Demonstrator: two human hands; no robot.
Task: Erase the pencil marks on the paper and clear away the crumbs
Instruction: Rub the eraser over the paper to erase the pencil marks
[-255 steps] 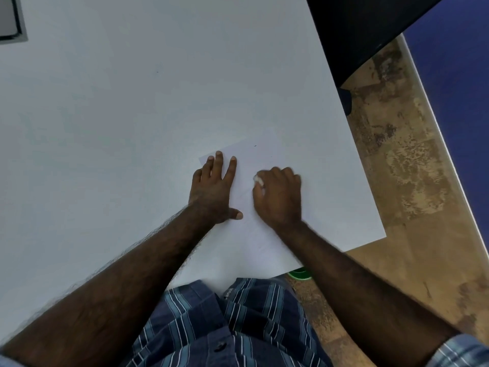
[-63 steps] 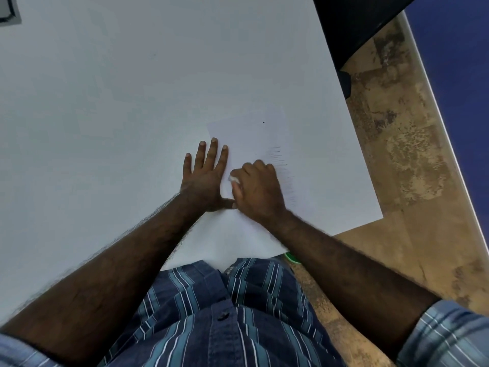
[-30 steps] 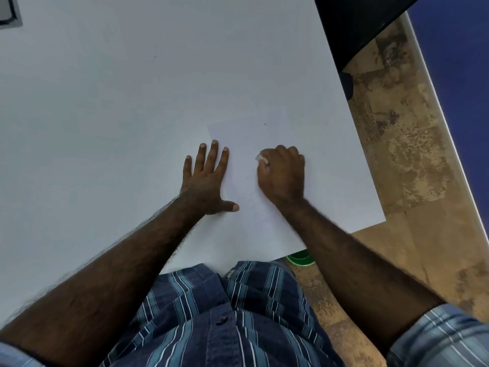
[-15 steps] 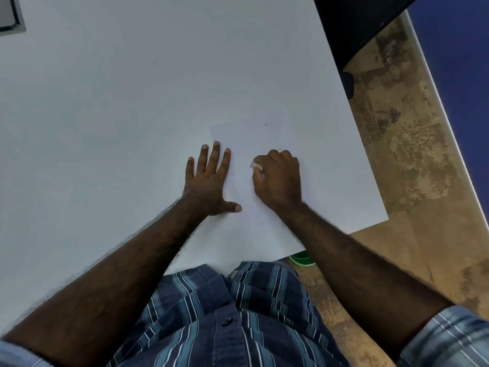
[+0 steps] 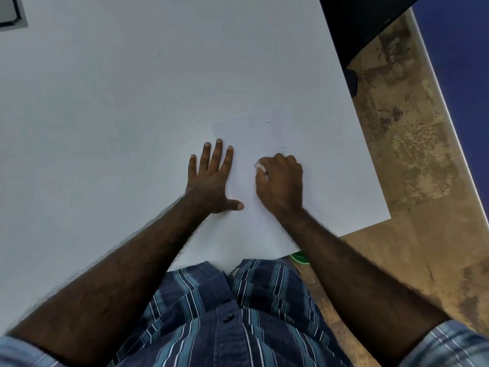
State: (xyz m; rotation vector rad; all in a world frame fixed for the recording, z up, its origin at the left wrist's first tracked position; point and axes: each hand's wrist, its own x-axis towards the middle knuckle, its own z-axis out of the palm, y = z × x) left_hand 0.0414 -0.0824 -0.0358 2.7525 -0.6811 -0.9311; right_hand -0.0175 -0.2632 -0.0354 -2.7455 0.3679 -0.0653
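A white sheet of paper (image 5: pixel 254 128) lies on the white table, near its right front corner. Faint pencil marks (image 5: pixel 282 148) show on the sheet just beyond my right hand, and a small dark speck (image 5: pixel 268 122) lies further up. My left hand (image 5: pixel 211 178) lies flat with straight fingers on the paper's left edge, thumb spread out. My right hand (image 5: pixel 280 181) has its fingers curled round a small white eraser (image 5: pixel 260 167), which it presses on the sheet. Most of the eraser is hidden by the fingers.
The white table (image 5: pixel 119 102) stretches far to the left and back. Its right edge (image 5: pixel 370 165) drops to a brown mottled floor. A black object (image 5: pixel 357 25) stands at the back right. A green round thing (image 5: pixel 300 258) peeks out under the front edge.
My right hand with the eraser has shifted back and forth across the sheet, now slightly right of and beyond where it was half a second ago. My left hand stays flat in place.
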